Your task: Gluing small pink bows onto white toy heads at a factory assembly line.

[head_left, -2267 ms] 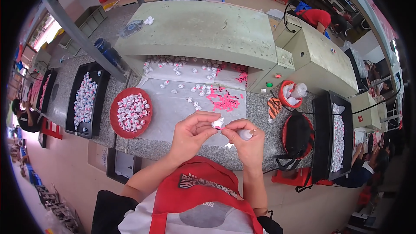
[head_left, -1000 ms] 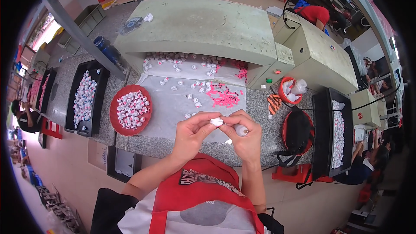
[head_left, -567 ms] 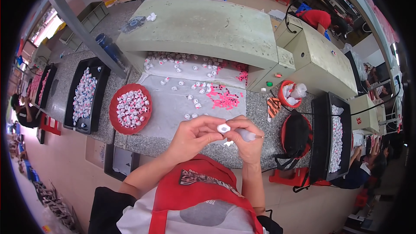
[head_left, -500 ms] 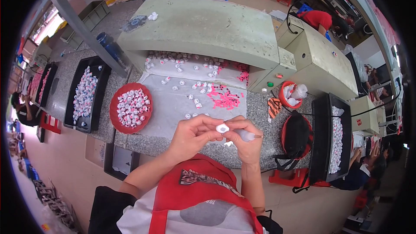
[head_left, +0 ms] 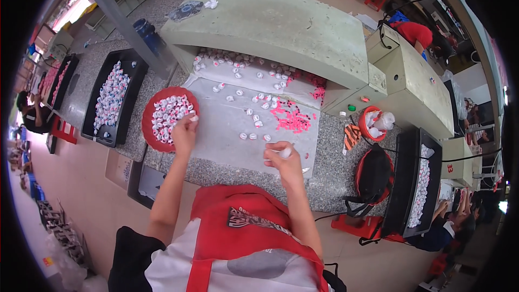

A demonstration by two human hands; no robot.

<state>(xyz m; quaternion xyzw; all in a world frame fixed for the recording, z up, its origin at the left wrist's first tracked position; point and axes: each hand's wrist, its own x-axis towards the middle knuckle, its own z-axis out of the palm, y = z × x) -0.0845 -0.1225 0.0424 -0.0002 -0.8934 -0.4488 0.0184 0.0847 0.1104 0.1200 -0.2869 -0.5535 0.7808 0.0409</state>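
Observation:
My left hand [head_left: 184, 132] is at the right rim of the red scalloped bowl [head_left: 148, 127], its fingers pinched on a small white piece [head_left: 193, 118]. The bowl is heaped with small white pieces with pink and dark marks [head_left: 172, 112]. Over the near edge of the white sheet [head_left: 224, 151], my right hand [head_left: 286, 166] is closed around a small translucent white bottle [head_left: 285, 152], mostly hidden by the fingers. Several similar white pieces [head_left: 252, 136] lie on the sheet just beyond that hand, with small pink parts [head_left: 293, 116] scattered farther right.
A pale green metal housing [head_left: 270, 24] spans the back of the granite table, with more pieces under its opening. Black trays [head_left: 137, 67] of pieces stand left and right [head_left: 405, 184]. Toward the right are a small red basket [head_left: 369, 109], an orange striped cloth [head_left: 352, 137] and a black bag [head_left: 374, 176].
My hands have parted from around one white piece. The left has carried a white piece left to the bowl; the right has moved slightly left with the bottle. The view has shifted.

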